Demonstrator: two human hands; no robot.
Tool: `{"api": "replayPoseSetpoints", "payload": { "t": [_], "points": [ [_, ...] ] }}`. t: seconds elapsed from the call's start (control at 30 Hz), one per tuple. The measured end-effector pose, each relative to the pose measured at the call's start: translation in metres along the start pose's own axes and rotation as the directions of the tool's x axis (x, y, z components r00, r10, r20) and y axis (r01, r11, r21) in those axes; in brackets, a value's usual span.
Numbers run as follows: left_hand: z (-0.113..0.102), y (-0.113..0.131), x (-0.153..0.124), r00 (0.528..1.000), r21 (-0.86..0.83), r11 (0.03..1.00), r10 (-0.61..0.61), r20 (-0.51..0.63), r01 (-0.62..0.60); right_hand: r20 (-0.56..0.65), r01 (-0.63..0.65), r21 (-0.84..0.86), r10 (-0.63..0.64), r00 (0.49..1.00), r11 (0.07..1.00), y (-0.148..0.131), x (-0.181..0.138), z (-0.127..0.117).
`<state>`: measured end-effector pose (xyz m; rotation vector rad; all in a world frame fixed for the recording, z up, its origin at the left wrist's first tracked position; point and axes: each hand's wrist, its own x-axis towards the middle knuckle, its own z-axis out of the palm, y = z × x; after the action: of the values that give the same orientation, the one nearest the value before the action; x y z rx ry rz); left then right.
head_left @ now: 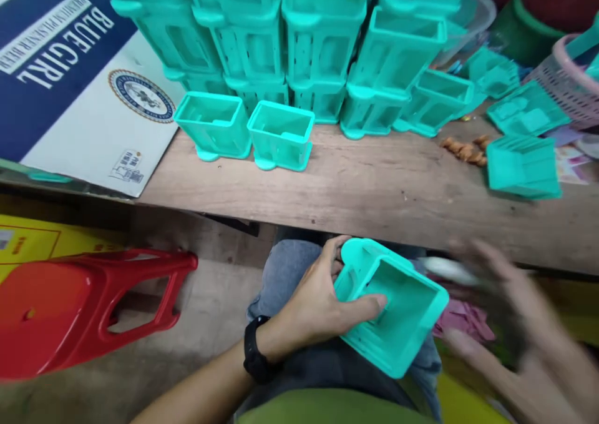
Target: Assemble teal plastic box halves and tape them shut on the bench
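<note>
My left hand (322, 299) grips a teal plastic box (397, 311) over my lap, thumb inside its open top and fingers behind its rim. The box is tilted with its opening toward me. My right hand (496, 305) is to the right of the box, smeared by motion, with fingers that look spread; a pale blurred object (444, 269) lies near its fingertips and I cannot make out whether the hand holds it. A black watch is on my left wrist.
A wooden table (374, 187) carries stacked teal boxes (299, 37) at the back, two single ones (248, 130) in front, loose teal parts (521, 165) and brown bits (465, 149) at right. A printed cardboard sheet (79, 87) lies left. A red stool (88, 305) lies on the floor.
</note>
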<state>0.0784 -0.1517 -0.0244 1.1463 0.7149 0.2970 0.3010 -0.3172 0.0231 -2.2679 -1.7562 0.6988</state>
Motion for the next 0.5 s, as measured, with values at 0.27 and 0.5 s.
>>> {"api": "replayPoseSetpoints", "payload": {
  "t": [0.27, 0.5],
  "points": [
    [0.001, -0.069, 0.002, 0.959, -0.293, 0.914, -0.261, 0.11, 0.282, 0.289, -0.38, 0.866, 0.293, 0.911, 0.325, -0.032, 0.019, 0.109],
    [0.012, -0.087, -0.002, 0.978, -0.228, 0.952, -0.208, 0.015, 0.205, 0.209, -0.298, 0.893, 0.275, 0.939, 0.338, -0.021, 0.007, 0.124]
  ]
}}
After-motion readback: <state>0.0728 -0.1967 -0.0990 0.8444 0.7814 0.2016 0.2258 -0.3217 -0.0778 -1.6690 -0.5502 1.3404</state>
